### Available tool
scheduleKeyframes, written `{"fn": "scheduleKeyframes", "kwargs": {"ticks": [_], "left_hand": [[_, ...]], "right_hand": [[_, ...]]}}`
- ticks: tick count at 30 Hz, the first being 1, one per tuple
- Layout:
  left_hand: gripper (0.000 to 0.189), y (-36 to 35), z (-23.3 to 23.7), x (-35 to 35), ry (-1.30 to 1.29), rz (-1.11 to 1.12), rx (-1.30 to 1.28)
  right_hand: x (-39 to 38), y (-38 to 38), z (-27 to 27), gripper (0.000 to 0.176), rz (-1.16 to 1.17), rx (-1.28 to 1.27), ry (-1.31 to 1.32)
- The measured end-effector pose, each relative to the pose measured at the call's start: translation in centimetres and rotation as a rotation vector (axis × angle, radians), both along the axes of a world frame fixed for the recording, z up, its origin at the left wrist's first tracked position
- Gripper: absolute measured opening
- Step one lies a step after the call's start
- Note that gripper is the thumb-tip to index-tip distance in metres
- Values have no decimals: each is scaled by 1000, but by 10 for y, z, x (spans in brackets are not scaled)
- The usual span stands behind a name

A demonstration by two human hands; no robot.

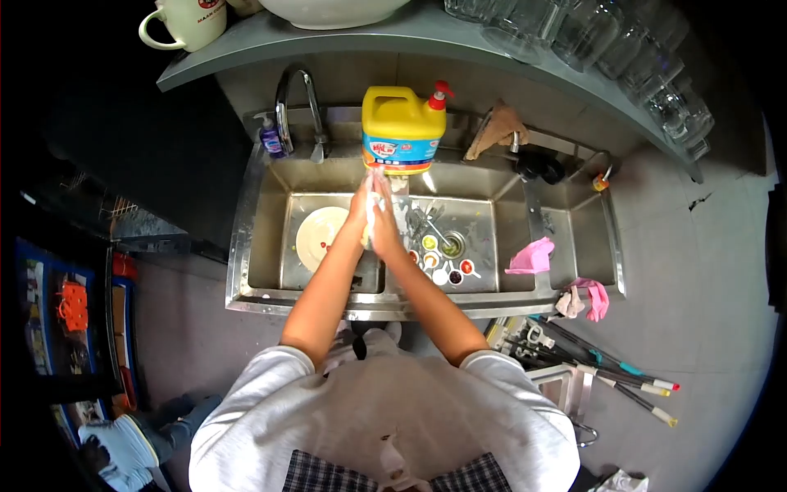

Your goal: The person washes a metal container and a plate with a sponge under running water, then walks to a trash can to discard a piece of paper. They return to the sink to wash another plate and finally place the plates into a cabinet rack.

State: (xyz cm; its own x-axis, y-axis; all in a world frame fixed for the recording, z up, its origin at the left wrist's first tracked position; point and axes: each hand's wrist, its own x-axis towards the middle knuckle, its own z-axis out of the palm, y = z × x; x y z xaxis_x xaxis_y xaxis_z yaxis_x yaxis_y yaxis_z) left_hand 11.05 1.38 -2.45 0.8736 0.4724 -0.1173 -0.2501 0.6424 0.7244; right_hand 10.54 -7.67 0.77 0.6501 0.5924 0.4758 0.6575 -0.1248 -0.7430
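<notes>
Smooth plastic jug (404,123), satiny metal sink (266,234), glossy metal faucet (281,107).

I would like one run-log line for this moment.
left hand and right hand: palms together | between: white material, foam or cloth unclear | ahead: yellow jug | left basin: plate

Over the sink (508,221), left hand (358,208) and right hand (387,227) press something white (373,215) between them, near the yellow jug (402,125).
</notes>
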Motion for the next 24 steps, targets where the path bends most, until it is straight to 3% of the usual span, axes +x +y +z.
{"fn": "scheduleKeyframes", "kwargs": {"ticks": [1, 2, 3, 5, 7, 8, 9, 11, 12, 14, 15, 16, 17, 19, 20, 23, 24], "left_hand": [[47, -11, 3, -7, 9, -4, -112], [44, -35, 64, -34, 212, -138, -238], [41, -52, 61, -33, 80, -2, -331], [35, -50, 41, -29, 69, 64, -406], [26, -27, 8, -27, 22, -120, -416], [19, -25, -2, -31, 127, -66, -375], [24, -22, -8, -32, 215, 3, -459], [32, -9, -28, -36, 295, 292, -555], [42, 1, -48, -39, 426, 388, -501], [47, 12, -72, -53, 415, 199, -281], [50, 13, -81, -62, 412, 96, -175], [58, -21, -22, -69, 474, 167, -100], [65, -43, -13, -67, 357, 244, 32], [64, -30, -17, -72, 382, 135, 11], [64, -20, -20, -73, 394, 74, 3], [68, 5, -43, -81, 432, -81, -58], [68, 2, -35, -89, 447, -76, 27]], "right_hand": [[13, 5, -7, 48, -16, 79, 99], [27, 11, -15, 45, -32, 166, 195], [34, 7, -5, 40, -17, 384, 556], [35, 6, -15, 38, -86, 199, 373], [22, 10, -27, 36, -104, 298, 704], [15, 5, -26, 39, -73, 356, 890], [5, -1, -14, 42, -59, 420, 1077], [-16, 1, -13, 49, 119, 386, 1178], [-27, 4, -23, 51, 105, 283, 1057], [-49, 12, -46, 57, 58, 83, 807], [-44, 5, -29, 57, 91, -96, 991], [-35, 14, -46, 53, -84, -103, 890], [-19, 26, -85, 52, -79, 99, 847], [-24, 17, -68, 57, 39, 294, 1042], [-35, 18, -35, 61, -21, 247, 1361], [-41, 36, -119, 56, 38, 136, 1277], [-49, 39, -139, 55, 63, 92, 1254]]}}
